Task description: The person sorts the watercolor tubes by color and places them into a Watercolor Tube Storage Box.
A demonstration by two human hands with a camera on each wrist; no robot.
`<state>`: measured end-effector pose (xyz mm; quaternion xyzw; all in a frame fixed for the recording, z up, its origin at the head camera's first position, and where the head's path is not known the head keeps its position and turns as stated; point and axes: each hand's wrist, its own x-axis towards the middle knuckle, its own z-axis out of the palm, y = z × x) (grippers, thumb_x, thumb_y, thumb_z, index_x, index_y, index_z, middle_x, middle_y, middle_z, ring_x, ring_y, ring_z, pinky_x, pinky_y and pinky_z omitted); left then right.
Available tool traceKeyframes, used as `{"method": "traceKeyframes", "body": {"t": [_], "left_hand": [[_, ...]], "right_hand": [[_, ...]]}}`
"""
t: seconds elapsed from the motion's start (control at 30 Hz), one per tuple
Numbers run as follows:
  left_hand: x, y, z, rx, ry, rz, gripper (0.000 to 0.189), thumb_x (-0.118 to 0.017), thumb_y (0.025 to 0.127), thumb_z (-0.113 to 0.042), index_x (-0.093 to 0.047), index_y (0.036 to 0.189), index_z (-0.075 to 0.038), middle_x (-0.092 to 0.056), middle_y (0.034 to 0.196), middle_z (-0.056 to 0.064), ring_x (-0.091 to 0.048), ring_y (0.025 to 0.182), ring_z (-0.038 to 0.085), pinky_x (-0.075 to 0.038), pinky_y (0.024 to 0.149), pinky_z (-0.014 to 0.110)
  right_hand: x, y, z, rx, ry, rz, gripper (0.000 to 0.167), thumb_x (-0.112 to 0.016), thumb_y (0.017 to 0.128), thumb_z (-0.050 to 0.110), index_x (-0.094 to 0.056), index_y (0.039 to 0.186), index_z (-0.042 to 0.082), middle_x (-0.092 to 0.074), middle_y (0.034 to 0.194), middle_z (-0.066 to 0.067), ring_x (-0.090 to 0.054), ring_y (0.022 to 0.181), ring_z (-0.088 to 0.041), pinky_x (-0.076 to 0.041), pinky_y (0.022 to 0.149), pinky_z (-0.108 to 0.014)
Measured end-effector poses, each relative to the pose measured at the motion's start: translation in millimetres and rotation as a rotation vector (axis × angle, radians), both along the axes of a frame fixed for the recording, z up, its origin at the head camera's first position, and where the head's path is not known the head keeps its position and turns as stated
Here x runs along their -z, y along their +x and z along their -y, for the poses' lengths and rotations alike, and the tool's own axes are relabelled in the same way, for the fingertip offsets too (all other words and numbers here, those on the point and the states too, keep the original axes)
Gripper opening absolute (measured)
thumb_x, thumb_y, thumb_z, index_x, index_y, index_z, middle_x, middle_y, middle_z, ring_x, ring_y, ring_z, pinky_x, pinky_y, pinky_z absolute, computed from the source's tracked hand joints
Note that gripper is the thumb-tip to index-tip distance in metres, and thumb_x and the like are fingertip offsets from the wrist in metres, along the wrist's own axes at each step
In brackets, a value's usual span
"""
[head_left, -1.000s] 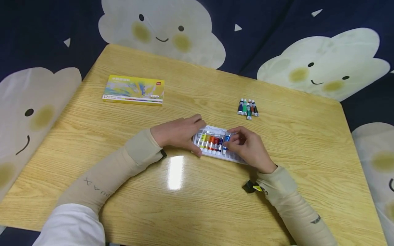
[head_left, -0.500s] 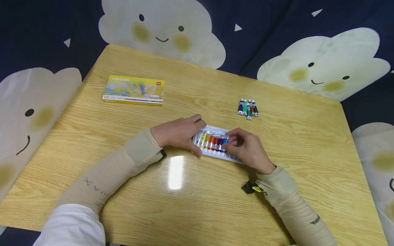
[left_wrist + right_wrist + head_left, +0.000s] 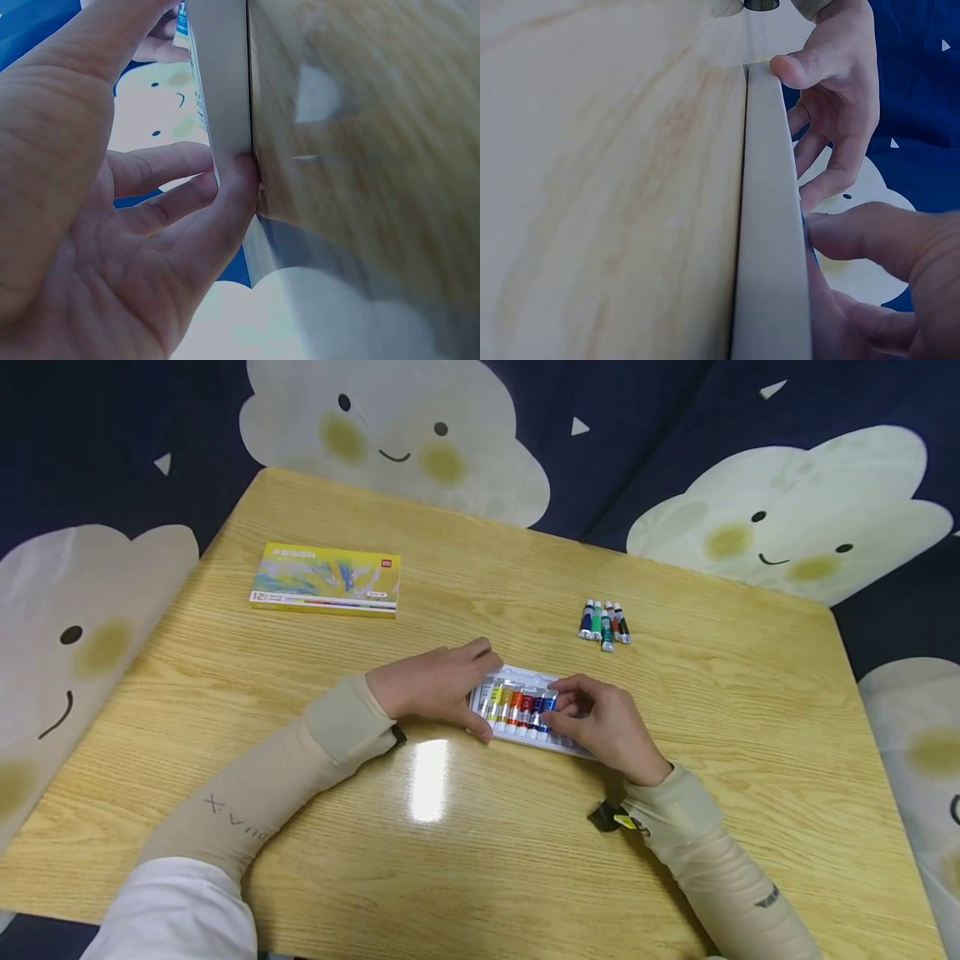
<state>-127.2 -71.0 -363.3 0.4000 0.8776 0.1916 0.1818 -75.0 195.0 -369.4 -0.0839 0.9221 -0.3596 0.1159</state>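
Hands meet over close work, the left hand [image 3: 442, 683] at nine o'clock and the right hand [image 3: 611, 722] at three, before a cloud-printed dark cloth [image 3: 592, 493]. Below it spreads the pale wood-grain table [image 3: 540, 860]. Toward ten o'clock from the hands' work lies a yellow box [image 3: 326, 578] marked 12. Between the hands sits a white tray [image 3: 525, 675], its nine o'clock end gripped by the left hand, thumb on the near edge, fingers at the far one. Inside, about seven tubes [image 3: 527, 706] lie side by side, white and yellow through orange and red to blue. Five loose tubes [image 3: 604, 625] are bunched on the table between one and two o'clock from the tray. At the row's three o'clock end, a single blue tube [image 3: 550, 703] is pinched in the right hand's thumb and fingers. If every tube belongs in the tray, the job looks a little past halfway, with the bunched five left to place; the right hand covers much of the remaining room. Colours and count come only from the head view. From the left wrist, the left thumb shows pressed to the tray's side wall, fingers curving behind it. From the right wrist, the tray's long wall stands against the tabletop and hides the row, save for a sliver of blue beside the right thumb, likely the pinched tube
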Motion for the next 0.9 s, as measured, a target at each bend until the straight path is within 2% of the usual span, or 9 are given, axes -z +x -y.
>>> {"method": "traceKeyframes", "body": {"t": [0.27, 0.57, 0.9], "left_hand": [[-0.2, 0.1, -0.1, 0.000, -0.001, 0.003, 0.094, -0.083, 0.077, -0.062, -0.050, 0.144, -0.005, -0.052, 0.128, 0.008, -0.058, 0.100, 0.018, -0.055, 0.093, 0.035], [0.2, 0.8, 0.5, -0.003, 0.005, 0.003, 0.092, -0.083, 0.077, -0.062, -0.050, 0.143, -0.005, -0.051, 0.129, 0.008, -0.058, 0.100, 0.019, -0.056, 0.092, 0.036], [0.6, 0.1, -0.1, -0.004, 0.004, 0.003, 0.093, -0.083, 0.078, -0.062, -0.050, 0.143, -0.006, -0.051, 0.130, 0.008, -0.058, 0.100, 0.019, -0.056, 0.093, 0.036]], "right_hand": [[-0.8, 0.5, -0.5, -0.008, 0.005, -0.023, 0.035, -0.085, 0.085, 0.018, -0.070, 0.115, 0.009, -0.072, 0.095, -0.005, -0.066, 0.080, -0.015, -0.052, 0.067, -0.020], [0.7, -0.7, -1.5, -0.009, 0.035, -0.017, 0.037, -0.084, 0.086, 0.020, -0.071, 0.119, 0.010, -0.072, 0.096, -0.005, -0.066, 0.081, -0.015, -0.051, 0.068, -0.020], [3.0, -1.2, -3.4, -0.013, 0.019, -0.022, 0.036, -0.083, 0.088, 0.021, -0.070, 0.120, 0.012, -0.073, 0.097, -0.005, -0.067, 0.081, -0.015, -0.051, 0.068, -0.021]]}}
